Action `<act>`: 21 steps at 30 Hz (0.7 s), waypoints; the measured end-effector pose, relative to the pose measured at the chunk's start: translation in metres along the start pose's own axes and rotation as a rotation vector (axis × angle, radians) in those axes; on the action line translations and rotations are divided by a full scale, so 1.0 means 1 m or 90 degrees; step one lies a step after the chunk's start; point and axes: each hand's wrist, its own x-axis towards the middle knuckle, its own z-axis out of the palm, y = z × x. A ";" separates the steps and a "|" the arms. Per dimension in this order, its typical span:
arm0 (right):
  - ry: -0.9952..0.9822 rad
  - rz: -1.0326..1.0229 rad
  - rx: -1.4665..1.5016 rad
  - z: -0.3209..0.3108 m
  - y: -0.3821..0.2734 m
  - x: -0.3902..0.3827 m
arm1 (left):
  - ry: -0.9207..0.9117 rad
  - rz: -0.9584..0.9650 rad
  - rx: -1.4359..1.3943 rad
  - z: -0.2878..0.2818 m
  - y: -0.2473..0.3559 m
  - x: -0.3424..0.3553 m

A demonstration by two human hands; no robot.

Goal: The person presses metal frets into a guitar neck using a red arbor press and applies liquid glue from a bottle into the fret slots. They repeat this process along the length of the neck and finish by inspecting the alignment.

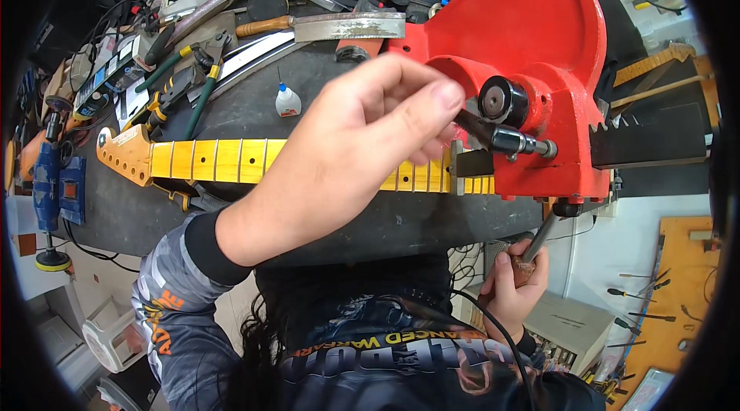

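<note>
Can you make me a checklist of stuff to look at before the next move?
1. Guitar neck reaches the red press: ok, its right end goes in under it.
2. Right hand on the brown-handled rod: ok, it is wrapped around the handle.
3. Left hand well away from the press: not ok, it looks close to the metal fitting on the front.
4. Neck held firmly: cannot tell.
5. Saw off the neck: ok, it lies beyond it.
6. White bottle off the neck: ok.
</note>
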 end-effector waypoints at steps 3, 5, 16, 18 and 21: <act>0.002 -0.011 -0.001 -0.002 0.003 0.000 | 0.098 0.201 0.007 0.019 0.000 0.015; -0.001 0.011 0.009 -0.003 0.002 0.000 | 0.130 0.314 0.007 0.025 0.011 0.016; -0.025 0.015 -0.026 -0.003 -0.003 0.000 | -0.021 0.696 0.445 0.052 0.020 -0.024; -0.043 -0.009 -0.031 -0.003 -0.001 0.003 | 0.035 0.702 0.461 0.062 -0.004 -0.038; -0.041 -0.024 -0.027 -0.006 0.004 0.003 | 0.053 0.723 0.425 0.062 -0.018 -0.036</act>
